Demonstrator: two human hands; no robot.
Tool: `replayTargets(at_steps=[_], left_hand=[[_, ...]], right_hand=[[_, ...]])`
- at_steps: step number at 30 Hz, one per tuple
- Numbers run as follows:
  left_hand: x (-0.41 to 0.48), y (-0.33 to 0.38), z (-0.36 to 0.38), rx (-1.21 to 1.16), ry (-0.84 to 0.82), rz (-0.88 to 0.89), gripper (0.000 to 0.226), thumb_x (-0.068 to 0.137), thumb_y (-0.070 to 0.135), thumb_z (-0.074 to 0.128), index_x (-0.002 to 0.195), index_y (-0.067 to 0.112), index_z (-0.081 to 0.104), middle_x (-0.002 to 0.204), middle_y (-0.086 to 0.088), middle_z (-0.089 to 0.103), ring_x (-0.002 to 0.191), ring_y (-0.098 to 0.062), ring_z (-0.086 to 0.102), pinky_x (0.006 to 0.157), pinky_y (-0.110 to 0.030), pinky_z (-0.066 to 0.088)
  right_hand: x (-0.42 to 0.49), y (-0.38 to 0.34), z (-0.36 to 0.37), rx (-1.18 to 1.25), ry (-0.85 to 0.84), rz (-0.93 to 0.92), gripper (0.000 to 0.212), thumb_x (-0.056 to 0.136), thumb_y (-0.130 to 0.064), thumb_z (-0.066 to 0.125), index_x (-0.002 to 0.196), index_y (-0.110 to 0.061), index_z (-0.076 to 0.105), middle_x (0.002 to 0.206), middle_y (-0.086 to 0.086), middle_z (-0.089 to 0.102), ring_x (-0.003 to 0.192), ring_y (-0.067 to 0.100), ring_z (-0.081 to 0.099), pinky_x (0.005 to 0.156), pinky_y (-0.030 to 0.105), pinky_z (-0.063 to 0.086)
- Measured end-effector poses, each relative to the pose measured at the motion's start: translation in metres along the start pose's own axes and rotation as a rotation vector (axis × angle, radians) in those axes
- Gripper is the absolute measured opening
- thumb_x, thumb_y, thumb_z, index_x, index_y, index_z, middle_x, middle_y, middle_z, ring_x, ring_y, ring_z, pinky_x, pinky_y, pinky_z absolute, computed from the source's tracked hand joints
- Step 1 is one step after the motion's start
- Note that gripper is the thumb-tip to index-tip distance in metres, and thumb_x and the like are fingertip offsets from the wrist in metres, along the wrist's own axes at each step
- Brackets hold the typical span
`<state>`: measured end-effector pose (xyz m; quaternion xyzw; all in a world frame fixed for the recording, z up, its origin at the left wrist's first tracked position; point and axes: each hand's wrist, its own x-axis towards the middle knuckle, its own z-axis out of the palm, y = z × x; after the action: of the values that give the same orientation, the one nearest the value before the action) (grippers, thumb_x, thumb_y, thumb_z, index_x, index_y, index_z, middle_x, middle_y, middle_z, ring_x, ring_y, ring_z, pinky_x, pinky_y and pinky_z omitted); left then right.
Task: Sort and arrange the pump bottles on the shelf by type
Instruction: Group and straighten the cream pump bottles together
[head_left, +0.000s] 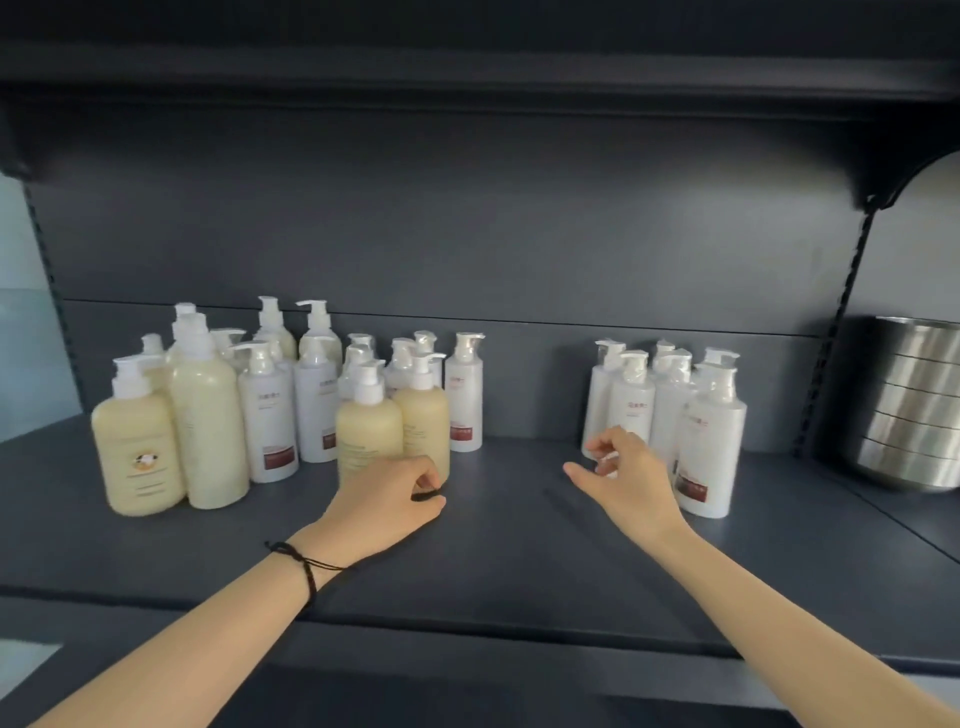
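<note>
White bottles (670, 415) were grouped at the shelf (493, 519) right end; cream bottles (171, 431) remained mixed left. Left hand (387, 501) loosely curled, right hand (626, 475) spread, both empty.

Lower front of cream bottle (368, 434) hidden behind left hand (387, 501). Label text on that bottle and on cream bottles further left (140, 457) blurred, unreadable. Rear bottles beyond left hand (358, 345) masked by front rows; only pump heads visible. Bases of white bottles (631, 400) behind right hand (628, 480) covered by its fingers (602, 444). Label print on white bottle just right of that hand (709, 447) too small to read. Steel bowl stack (911, 402) far right of right hand cut off by frame edge. Both forearms cut off at bottom edge.
</note>
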<state>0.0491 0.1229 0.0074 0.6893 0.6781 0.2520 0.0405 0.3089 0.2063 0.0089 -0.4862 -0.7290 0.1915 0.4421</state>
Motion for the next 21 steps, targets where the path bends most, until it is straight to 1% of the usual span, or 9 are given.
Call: replayTargets(at_steps=[3,6,8,10,13,15,18,20,21], left_hand=[[-0.017,-0.013,-0.019,0.131,0.014,0.009,0.017,0.088,0.048,0.053,0.098,0.035,0.056,0.095,0.020,0.057,0.090,-0.001,0.054,0.076,-0.024,0.046],[-0.031,-0.029,-0.036,0.233,0.148,-0.031,0.024,0.086,0.054,0.052,0.090,0.031,0.059,0.091,0.015,0.060,0.084,-0.005,0.057,0.066,-0.023,0.045],[-0.036,-0.043,-0.047,0.228,0.221,-0.103,0.030,0.083,0.058,0.053,0.088,0.029,0.060,0.089,0.013,0.063,0.080,-0.005,0.058,0.061,-0.022,0.044],[-0.038,-0.056,-0.051,0.191,0.240,-0.169,0.040,0.081,0.064,0.053,0.096,0.028,0.059,0.093,0.013,0.064,0.082,-0.005,0.059,0.064,-0.024,0.048],[-0.035,-0.066,-0.050,0.162,0.214,-0.210,0.064,0.075,0.073,0.052,0.120,0.028,0.051,0.114,0.010,0.061,0.100,-0.009,0.059,0.071,-0.027,0.049],[-0.027,-0.069,-0.048,0.141,0.206,-0.217,0.076,0.072,0.074,0.054,0.130,0.027,0.043,0.125,0.009,0.057,0.109,-0.011,0.057,0.078,-0.030,0.050],[-0.011,-0.063,-0.044,-0.027,0.185,-0.207,0.082,0.068,0.072,0.062,0.132,0.027,0.039,0.130,0.009,0.052,0.114,-0.010,0.054,0.082,-0.031,0.048],[-0.002,-0.057,-0.039,-0.199,0.186,-0.219,0.082,0.064,0.069,0.067,0.129,0.028,0.039,0.125,0.011,0.053,0.113,-0.010,0.054,0.086,-0.034,0.048],[0.003,-0.057,-0.036,-0.260,0.204,-0.224,0.082,0.063,0.068,0.069,0.128,0.028,0.039,0.121,0.012,0.054,0.111,-0.009,0.054,0.086,-0.035,0.049]], right_hand=[[-0.004,-0.022,0.027,-0.031,-0.074,-0.011,0.030,0.081,-0.030,0.074,0.104,-0.024,0.056,0.105,-0.004,0.057,0.085,0.008,0.056,0.075,0.023,0.047],[-0.008,-0.038,0.049,-0.123,-0.186,-0.031,0.043,0.081,-0.036,0.073,0.118,-0.025,0.054,0.114,-0.006,0.054,0.096,0.010,0.055,0.083,0.028,0.050],[-0.009,-0.048,0.062,-0.169,-0.248,-0.045,0.051,0.081,-0.039,0.072,0.125,-0.026,0.050,0.121,-0.008,0.051,0.105,0.010,0.053,0.088,0.030,0.049],[-0.007,-0.058,0.073,-0.195,-0.284,-0.052,0.056,0.081,-0.040,0.071,0.130,-0.027,0.046,0.127,-0.008,0.049,0.112,0.011,0.051,0.090,0.032,0.049],[0.000,-0.069,0.088,-0.219,-0.324,-0.046,0.063,0.080,-0.042,0.070,0.134,-0.027,0.042,0.130,-0.005,0.048,0.115,0.015,0.051,0.090,0.035,0.050],[0.007,-0.073,0.096,-0.204,-0.343,-0.039,0.066,0.079,-0.041,0.071,0.137,-0.026,0.041,0.132,-0.003,0.048,0.117,0.016,0.051,0.090,0.035,0.049],[0.020,-0.075,0.107,-0.129,-0.365,-0.025,0.072,0.079,-0.037,0.074,0.140,-0.022,0.038,0.136,0.000,0.048,0.119,0.016,0.049,0.090,0.030,0.045],[0.031,-0.076,0.114,-0.021,-0.413,0.014,0.078,0.079,-0.034,0.075,0.144,-0.019,0.034,0.137,-0.002,0.048,0.113,0.014,0.051,0.084,0.023,0.042],[0.036,-0.077,0.117,0.045,-0.445,0.041,0.081,0.079,-0.034,0.076,0.145,-0.019,0.032,0.137,-0.004,0.048,0.110,0.012,0.054,0.080,0.020,0.043]])
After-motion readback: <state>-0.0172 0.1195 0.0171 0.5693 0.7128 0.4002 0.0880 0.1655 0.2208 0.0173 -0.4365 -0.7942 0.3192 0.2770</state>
